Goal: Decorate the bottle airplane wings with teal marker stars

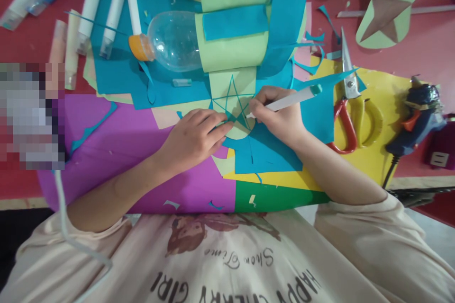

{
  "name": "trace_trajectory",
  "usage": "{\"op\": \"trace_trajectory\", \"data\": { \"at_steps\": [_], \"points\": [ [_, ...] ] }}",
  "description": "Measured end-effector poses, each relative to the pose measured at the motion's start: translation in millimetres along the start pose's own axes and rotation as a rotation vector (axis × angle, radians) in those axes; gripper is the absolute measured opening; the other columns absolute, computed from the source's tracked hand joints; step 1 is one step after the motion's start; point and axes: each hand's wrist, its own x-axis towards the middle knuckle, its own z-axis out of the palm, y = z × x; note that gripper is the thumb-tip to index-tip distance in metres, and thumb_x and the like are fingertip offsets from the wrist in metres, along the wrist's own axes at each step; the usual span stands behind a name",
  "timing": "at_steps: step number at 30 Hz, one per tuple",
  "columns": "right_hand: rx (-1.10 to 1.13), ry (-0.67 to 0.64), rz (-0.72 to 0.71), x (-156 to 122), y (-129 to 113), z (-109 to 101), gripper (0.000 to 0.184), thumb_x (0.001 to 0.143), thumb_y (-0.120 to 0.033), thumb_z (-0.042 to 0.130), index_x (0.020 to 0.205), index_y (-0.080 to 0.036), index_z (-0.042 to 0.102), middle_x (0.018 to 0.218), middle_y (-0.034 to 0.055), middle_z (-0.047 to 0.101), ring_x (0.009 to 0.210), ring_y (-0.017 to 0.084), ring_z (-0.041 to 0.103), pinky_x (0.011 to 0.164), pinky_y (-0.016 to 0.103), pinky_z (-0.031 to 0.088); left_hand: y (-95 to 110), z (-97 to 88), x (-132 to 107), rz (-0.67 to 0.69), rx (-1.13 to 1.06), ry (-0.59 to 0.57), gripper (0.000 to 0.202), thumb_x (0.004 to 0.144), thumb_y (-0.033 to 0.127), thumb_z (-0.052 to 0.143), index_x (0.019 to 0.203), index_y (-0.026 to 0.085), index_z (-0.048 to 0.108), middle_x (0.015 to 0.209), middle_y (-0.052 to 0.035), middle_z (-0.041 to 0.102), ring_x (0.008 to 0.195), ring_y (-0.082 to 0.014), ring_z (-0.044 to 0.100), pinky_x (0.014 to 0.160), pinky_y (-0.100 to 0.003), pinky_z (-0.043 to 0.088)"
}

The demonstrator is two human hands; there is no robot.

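Observation:
My right hand grips a white marker with a teal end, its tip down on a pale green paper strip. On that strip is a teal outlined star, partly coloured in. My left hand lies with its fingers stretched over the strip's left edge, touching the paper beside the star. The strip joins a clear plastic bottle with an orange cap, lying on its side and wrapped in pale green and blue paper. A small teal marker cap lies below the bottle.
Scissors with red and yellow handles and a blue glue gun lie at right on yellow paper. Several markers are at upper left. A pale green piece with a brown star is at upper right. Paper scraps lie around on purple paper.

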Motion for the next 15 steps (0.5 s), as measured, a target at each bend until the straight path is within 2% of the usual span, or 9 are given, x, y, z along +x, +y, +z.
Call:
{"op": "trace_trajectory", "data": {
  "at_steps": [3, 15],
  "points": [
    [0.021, 0.051, 0.009, 0.5, 0.8, 1.2, 0.033, 0.082, -0.019, 0.061, 0.055, -0.022, 0.041, 0.049, -0.0054, 0.045, 0.048, 0.008, 0.040, 0.049, 0.025, 0.032, 0.2, -0.5, 0.8, 0.000, -0.002, -0.010, 0.022, 0.100, 0.014, 0.046, 0.111, 0.011, 0.066, 0.101, -0.0130, 0.071, 0.098, -0.0266, 0.067, 0.083, -0.042, 0.058],
    [-0.035, 0.052, 0.030, 1.2, -0.1, 3.1, 0.032, 0.080, -0.020, 0.063, 0.056, -0.021, 0.042, 0.049, -0.0061, 0.045, 0.048, 0.008, 0.039, 0.049, 0.025, 0.030, -0.4, -0.3, 1.3, 0.012, 0.004, 0.021, 0.022, 0.099, 0.014, 0.046, 0.108, 0.010, 0.066, 0.099, -0.0128, 0.071, 0.094, -0.0268, 0.068, 0.080, -0.041, 0.059]
  ]
}}
